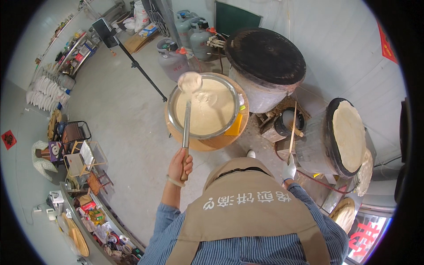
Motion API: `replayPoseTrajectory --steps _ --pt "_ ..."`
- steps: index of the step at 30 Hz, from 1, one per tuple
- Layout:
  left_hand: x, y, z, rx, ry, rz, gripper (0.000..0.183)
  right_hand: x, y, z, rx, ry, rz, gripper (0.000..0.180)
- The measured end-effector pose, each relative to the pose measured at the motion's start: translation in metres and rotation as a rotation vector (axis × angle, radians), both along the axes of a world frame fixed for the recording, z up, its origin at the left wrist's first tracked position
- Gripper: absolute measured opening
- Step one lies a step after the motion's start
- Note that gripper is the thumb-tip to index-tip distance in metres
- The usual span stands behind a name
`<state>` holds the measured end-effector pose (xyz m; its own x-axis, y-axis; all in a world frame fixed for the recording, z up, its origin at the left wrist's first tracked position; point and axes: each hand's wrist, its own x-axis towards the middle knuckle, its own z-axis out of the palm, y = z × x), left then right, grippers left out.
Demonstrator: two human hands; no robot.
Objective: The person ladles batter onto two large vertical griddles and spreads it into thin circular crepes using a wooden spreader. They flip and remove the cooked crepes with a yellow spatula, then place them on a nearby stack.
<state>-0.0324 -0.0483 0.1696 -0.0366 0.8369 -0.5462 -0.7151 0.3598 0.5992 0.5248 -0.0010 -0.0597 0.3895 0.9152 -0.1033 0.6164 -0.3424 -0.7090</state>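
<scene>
My left hand [181, 163] grips the wooden end of a long-handled metal ladle [187, 126]. The ladle's bowl, blurred and coated with batter, hangs above the far left part of a wide steel basin [171, 116]. Pale, thick batter [205, 117] fills the basin, with a raised ripple near its middle. In a white glove, my right hand [290, 170] holds a long thin wooden blade [293, 131], pointing away from me. To the right of that hand, a thin pale pancake [348, 135] covers most of a round black griddle [331, 114] on a metal drum.
The basin stands on a round wooden table [212, 145] beside a yellow cloth-like item [234, 125]. A second griddle [265, 54] stands behind, near several gas cylinders [172, 61]. A bucket [291, 119] sits between the griddles. A phone tripod [134, 63] stands left; a hose [321, 186] runs low.
</scene>
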Motion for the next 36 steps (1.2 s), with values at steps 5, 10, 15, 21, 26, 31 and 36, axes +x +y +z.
replayPoseTrajectory --steps 5,10,15,21,26,31,36 --pt "0.001 0.014 -0.017 -0.105 -0.064 -0.048 0.016 -0.004 0.021 0.017 0.036 0.048 -0.050 0.063" --pt "0.012 0.054 0.013 -0.069 0.028 -0.101 0.011 0.001 0.055 0.043 0.131 0.180 -0.105 0.057" --pt "0.035 0.143 0.046 0.059 0.163 -0.172 0.008 -0.021 0.132 0.103 0.167 0.274 0.000 0.058" --pt "0.085 0.276 0.023 0.150 0.530 -0.253 0.043 -0.035 0.250 0.148 0.066 0.612 0.241 0.057" --pt "0.108 0.347 -0.040 0.169 1.373 -0.314 0.073 -0.050 0.345 0.204 -0.158 1.007 0.311 0.053" --pt "0.127 0.361 -0.061 0.154 1.781 -0.327 0.076 -0.037 0.423 0.199 -0.464 1.496 0.293 0.042" --pt "0.136 0.354 -0.068 0.110 2.011 -0.261 0.076 -0.034 0.430 0.216 -0.535 2.098 0.296 0.045"
